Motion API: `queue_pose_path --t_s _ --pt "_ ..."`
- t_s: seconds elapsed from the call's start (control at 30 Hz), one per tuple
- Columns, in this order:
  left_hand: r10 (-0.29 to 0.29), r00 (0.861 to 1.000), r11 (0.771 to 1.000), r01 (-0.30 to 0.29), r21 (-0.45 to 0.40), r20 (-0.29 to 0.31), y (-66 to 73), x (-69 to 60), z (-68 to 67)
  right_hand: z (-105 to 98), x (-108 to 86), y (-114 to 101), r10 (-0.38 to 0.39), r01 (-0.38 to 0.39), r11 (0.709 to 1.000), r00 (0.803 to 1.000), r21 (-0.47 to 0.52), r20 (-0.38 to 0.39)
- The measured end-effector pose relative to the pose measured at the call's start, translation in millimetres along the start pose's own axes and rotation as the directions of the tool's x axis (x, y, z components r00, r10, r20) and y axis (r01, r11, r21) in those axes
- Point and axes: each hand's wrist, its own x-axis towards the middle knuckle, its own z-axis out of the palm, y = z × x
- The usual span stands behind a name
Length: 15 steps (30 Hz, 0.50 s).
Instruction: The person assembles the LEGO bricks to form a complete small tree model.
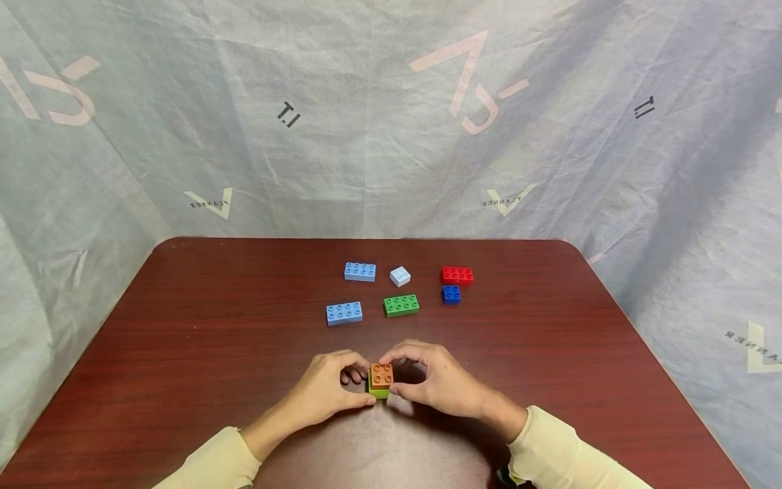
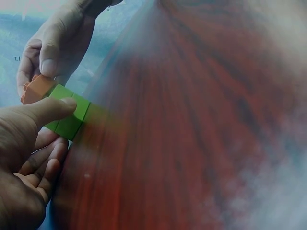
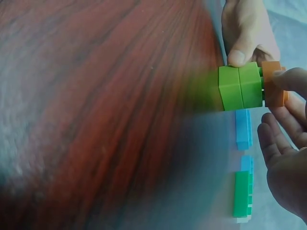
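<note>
Two stacked lime green bricks (image 3: 241,87) stand on the table with an orange brick (image 1: 381,375) on top. A narrow gap with studs shows between orange and green in the right wrist view. My left hand (image 1: 324,388) grips the green bricks, its thumb across their near side in the left wrist view. The orange brick is pinched between thumb and fingers of my right hand (image 1: 442,380). In the left wrist view the left hand (image 2: 24,158) partly covers the stack; the right hand (image 2: 62,45) is beyond it.
Farther back on the table (image 1: 244,292) lie two light blue bricks (image 1: 360,272) (image 1: 344,313), a white brick (image 1: 400,276), a green brick (image 1: 401,305), a red brick (image 1: 457,274) and a dark blue brick (image 1: 451,295). A printed cloth (image 1: 366,136) hangs behind.
</note>
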Motion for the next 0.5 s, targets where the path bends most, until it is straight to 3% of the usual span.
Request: queue_pose_path --t_s 0.27,0.5 --pt "0.0 1.0 1.0 0.0 0.004 -0.007 -0.9 0.6 1.0 2.2 1.7 -2.8 -0.051 0.048 0.994 0.998 -0.1 -0.025" --pt "-0.006 1.0 1.0 0.006 0.005 -0.005 0.2 0.4 0.6 3.4 2.5 -3.5 -0.043 0.039 0.995 0.999 -0.092 -0.033"
